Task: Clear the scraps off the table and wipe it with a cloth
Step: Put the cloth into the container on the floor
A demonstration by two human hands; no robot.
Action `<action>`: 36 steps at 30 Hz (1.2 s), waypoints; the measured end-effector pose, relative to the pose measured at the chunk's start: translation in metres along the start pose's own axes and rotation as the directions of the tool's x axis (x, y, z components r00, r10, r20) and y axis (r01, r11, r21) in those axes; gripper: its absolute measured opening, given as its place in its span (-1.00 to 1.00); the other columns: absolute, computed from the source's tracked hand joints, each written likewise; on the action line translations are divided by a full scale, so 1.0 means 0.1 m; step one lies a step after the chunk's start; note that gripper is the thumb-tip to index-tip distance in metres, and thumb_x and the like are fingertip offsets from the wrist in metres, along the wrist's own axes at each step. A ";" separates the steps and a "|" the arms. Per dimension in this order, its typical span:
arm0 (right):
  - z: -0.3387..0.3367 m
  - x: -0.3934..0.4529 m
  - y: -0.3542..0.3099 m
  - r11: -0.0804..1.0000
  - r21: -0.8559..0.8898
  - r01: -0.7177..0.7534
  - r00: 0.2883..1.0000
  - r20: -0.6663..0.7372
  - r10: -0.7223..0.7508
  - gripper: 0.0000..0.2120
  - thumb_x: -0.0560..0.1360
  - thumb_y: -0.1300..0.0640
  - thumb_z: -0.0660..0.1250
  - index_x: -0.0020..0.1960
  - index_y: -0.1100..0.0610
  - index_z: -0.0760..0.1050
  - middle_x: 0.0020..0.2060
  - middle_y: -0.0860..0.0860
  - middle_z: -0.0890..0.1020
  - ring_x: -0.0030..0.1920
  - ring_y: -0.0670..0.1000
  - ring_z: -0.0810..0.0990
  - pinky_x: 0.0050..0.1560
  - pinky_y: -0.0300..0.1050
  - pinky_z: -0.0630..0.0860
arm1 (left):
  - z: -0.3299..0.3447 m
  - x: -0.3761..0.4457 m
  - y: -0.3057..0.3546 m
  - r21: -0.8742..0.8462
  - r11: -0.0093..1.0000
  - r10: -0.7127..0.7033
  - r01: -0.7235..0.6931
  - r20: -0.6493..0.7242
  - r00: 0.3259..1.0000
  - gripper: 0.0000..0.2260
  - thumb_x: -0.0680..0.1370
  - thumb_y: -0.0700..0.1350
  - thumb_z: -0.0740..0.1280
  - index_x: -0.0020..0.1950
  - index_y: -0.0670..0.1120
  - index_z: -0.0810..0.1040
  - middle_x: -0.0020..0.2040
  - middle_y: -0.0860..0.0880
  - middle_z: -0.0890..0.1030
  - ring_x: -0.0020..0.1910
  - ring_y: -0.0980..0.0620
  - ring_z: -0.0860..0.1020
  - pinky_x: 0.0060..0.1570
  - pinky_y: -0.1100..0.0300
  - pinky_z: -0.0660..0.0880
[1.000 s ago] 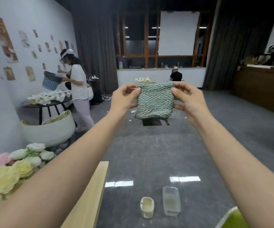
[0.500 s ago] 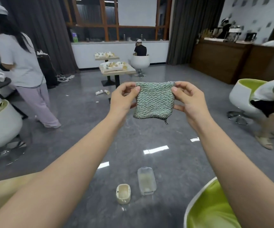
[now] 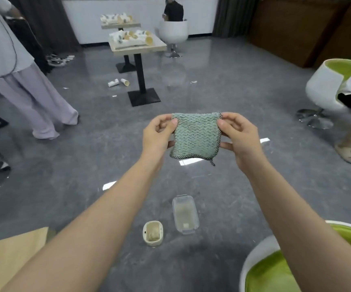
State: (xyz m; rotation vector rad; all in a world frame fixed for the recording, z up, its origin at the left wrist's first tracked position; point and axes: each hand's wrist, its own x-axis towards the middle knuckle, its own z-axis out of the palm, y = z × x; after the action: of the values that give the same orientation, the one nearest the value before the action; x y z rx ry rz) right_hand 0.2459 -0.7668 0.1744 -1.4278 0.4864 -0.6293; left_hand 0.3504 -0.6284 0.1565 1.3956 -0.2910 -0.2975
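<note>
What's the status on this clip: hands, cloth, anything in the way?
Left hand and right hand each pinch a top corner of the green cloth, held up over the floor. No wiping yet. Two small containers on the floor below.

Cloth (image 3: 195, 137) between left hand (image 3: 156, 137) and right hand (image 3: 240, 137).

this is looking like a café or lounge hall: small pedestal tables (image 3: 137, 47) are standing on a polished grey floor (image 3: 223, 85), white tub chairs (image 3: 173, 30) are sitting around, and a long wooden counter (image 3: 296, 28) is lining the wall.
</note>
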 end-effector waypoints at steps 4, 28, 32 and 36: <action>0.00 0.22 0.65 0.998 -0.020 -0.054 0.998 -0.032 0.054 -0.87 0.52 0.24 0.32 -0.11 0.02 0.51 -0.17 -0.04 0.58 -0.22 -0.15 0.58 -0.28 -0.16 0.55 | -0.05 0.29 -0.63 0.021 0.998 -0.054 0.054 0.010 0.998 -0.93 0.54 -0.17 0.34 -0.07 0.01 0.53 -0.18 0.02 0.52 -0.17 0.11 0.54 -0.27 0.19 0.53; -0.81 0.38 6.20 0.891 -0.136 -0.434 0.899 -0.128 0.418 -0.91 0.53 0.27 0.28 -0.04 0.11 0.50 -0.20 -0.01 0.56 -0.20 -0.06 0.54 -0.38 -0.22 0.56 | -0.38 0.31 -6.06 0.097 0.879 -0.456 0.468 -0.120 0.882 -0.94 0.56 -0.24 0.29 -0.03 -0.10 0.46 -0.18 -0.01 0.49 -0.26 0.15 0.49 -0.53 0.35 0.47; -0.94 0.35 6.95 0.863 -0.175 -0.475 0.879 -0.151 0.453 -0.84 0.53 0.29 0.27 -0.14 0.05 0.49 -0.26 -0.01 0.54 -0.25 -0.08 0.52 -0.33 -0.13 0.53 | -0.44 0.26 -6.85 0.143 0.844 -0.498 0.516 -0.147 0.855 -0.92 0.56 -0.21 0.30 0.04 -0.10 0.47 -0.04 -0.08 0.52 -0.16 0.09 0.51 -0.48 0.30 0.50; -0.99 0.32 7.63 0.841 -0.165 -0.515 0.855 -0.162 0.492 -0.79 0.53 0.30 0.26 -0.19 0.03 0.47 -0.28 0.01 0.52 -0.28 -0.07 0.51 -0.36 -0.15 0.53 | -0.55 0.26 -7.52 0.177 0.817 -0.527 0.549 -0.158 0.835 -0.92 0.56 -0.25 0.29 -0.01 -0.09 0.45 -0.12 -0.03 0.52 -0.16 0.06 0.52 -0.39 0.21 0.54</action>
State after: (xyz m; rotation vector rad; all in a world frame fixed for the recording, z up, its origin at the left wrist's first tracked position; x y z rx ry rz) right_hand 0.2870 -0.8388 -0.5915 -1.3774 1.0046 -0.2336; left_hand 0.3698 -0.7006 -0.5944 1.6907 0.1780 -0.6780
